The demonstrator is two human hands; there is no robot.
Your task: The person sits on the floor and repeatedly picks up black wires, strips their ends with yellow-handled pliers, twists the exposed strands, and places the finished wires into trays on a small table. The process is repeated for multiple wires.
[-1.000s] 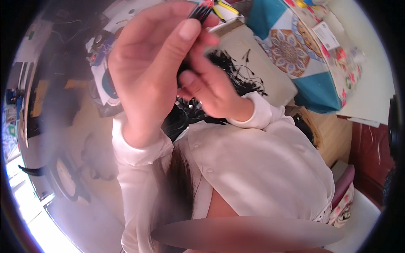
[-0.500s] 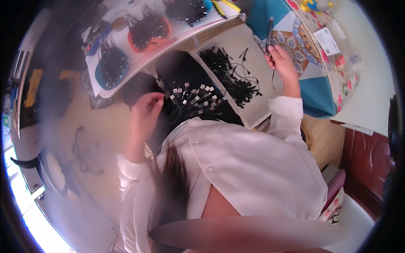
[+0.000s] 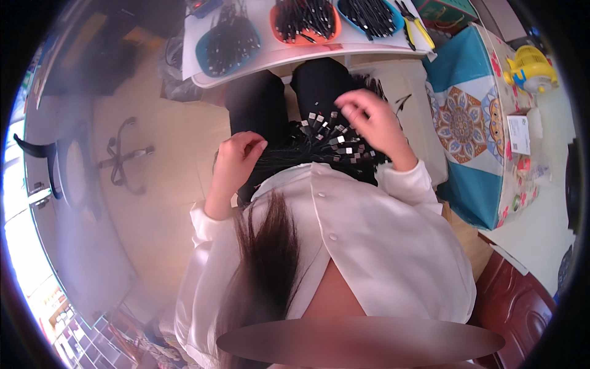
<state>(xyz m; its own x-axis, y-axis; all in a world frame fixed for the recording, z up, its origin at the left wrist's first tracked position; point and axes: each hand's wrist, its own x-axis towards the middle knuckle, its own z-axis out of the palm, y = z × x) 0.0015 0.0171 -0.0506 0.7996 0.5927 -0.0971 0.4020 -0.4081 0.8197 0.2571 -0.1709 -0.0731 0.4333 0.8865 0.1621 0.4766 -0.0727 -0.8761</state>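
Head view: we sit with bundle of thin black cables with silver metal plugs (image 3: 329, 140) fanned across lap. Our left hand (image 3: 238, 161) pinches cable bundle near its left end, fingers closed. Our right hand (image 3: 372, 123) hovers over plugs, fingers half curled; grip unclear. Far off, white tabletop (image 3: 270, 56) carries blue oval tray (image 3: 228, 42), orange oval tray (image 3: 305, 21). Risk, we judge: loose plugs slide off lap if left-hand pinch slackens.

occluded: cable bundle (image 3: 307, 147) under left hand (image 3: 236, 163) | cut off: trays (image 3: 305, 21) at top edge
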